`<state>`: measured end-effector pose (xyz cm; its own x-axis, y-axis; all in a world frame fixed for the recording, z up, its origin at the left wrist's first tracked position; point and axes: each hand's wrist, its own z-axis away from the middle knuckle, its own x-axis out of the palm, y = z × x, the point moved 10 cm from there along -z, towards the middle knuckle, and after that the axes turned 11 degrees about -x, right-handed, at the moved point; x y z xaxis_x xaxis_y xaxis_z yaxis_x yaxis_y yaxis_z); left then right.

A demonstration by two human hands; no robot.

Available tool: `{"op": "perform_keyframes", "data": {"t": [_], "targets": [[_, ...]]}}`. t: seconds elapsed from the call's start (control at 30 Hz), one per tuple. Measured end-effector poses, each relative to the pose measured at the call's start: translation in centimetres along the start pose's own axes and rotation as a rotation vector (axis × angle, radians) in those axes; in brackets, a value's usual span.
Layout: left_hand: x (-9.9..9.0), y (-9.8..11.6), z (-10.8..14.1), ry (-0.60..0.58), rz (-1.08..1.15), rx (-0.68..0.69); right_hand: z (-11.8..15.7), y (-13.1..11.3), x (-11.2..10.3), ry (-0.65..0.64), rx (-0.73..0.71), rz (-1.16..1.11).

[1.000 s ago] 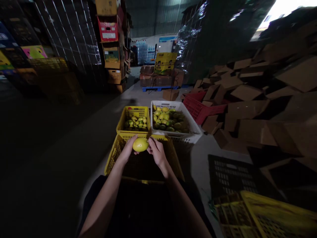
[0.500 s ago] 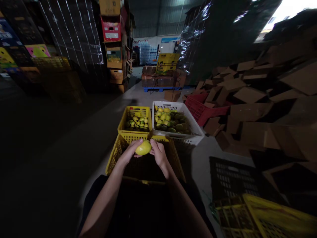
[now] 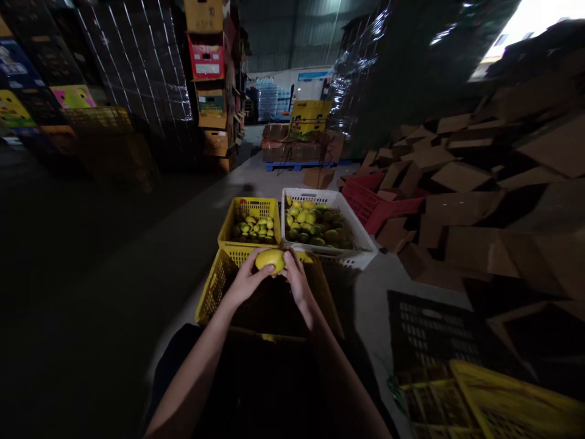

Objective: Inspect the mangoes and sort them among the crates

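A yellow lemon [image 3: 269, 261] is held in both hands, above the open yellow crate [image 3: 211, 285] in front of me. My left hand [image 3: 249, 277] curls round its left side, thumb across the near face. On the right end, the fingertips of my right hand [image 3: 295, 275] close against the fruit. Shadow darkens the inside of the crate below, so its bottom cannot be made out. Beyond it stand a smaller yellow crate [image 3: 223, 227] with several yellow-green lemons and a white crate [image 3: 361, 235] holding several yellow and green ones.
Cardboard boxes [image 3: 461, 210] lie heaped on the right, beside a red crate [image 3: 388, 204]. A yellow crate [image 3: 516, 390] and a dark slotted panel [image 3: 434, 329] are at the lower right. Behind, a blue pallet [image 3: 297, 165] carries boxes; stacked cartons [image 3: 211, 107] rise left of it.
The lemon has moved slightly up and to the right and been turned in the hands. My left thumb has shifted from its top to its near face.
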<state>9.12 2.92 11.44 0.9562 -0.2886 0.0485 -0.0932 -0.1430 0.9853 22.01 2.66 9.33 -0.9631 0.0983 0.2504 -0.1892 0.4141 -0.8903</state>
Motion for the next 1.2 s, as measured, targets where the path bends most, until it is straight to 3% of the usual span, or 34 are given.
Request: {"op": "perform_keyframes", "data": {"t": [0.2,0.3,0.4,0.53,0.63,0.73,0.9,1.2], "targets": [[-0.4,-0.3,0.2,0.129,-0.008,0.106,0.7,0.9,2.7,-0.178,0.113,-0.132],[-0.7,-0.3,0.5,0.17,-0.092,0.131,1.2,0.7,3.8,-0.227,0.1,-0.148],[-0.4,0.1,0.8,0.171,-0.281,0.146,1.1,0.2,3.9,-0.197,0.034,-0.151],[-0.4,0.9,0.9,0.191,-0.414,0.167,0.8,-0.4,2.6,-0.096,-0.073,-0.006],[-1.7,1.7,0.9,0.272,-0.354,0.186,0.7,-0.7,1.8,-0.03,-0.151,0.06],[-2.3,2.0,0.7,0.263,-0.302,0.169,0.7,-1.1,1.3,-0.009,-0.235,0.189],[-1.8,2.2,0.5,0.168,-0.328,0.128,1.3,-2.2,1.9,-0.089,-0.403,0.391],[-0.9,1.9,0.8,0.175,-0.56,0.25,1.9,-1.5,3.0,-0.218,-0.467,0.647]]}}
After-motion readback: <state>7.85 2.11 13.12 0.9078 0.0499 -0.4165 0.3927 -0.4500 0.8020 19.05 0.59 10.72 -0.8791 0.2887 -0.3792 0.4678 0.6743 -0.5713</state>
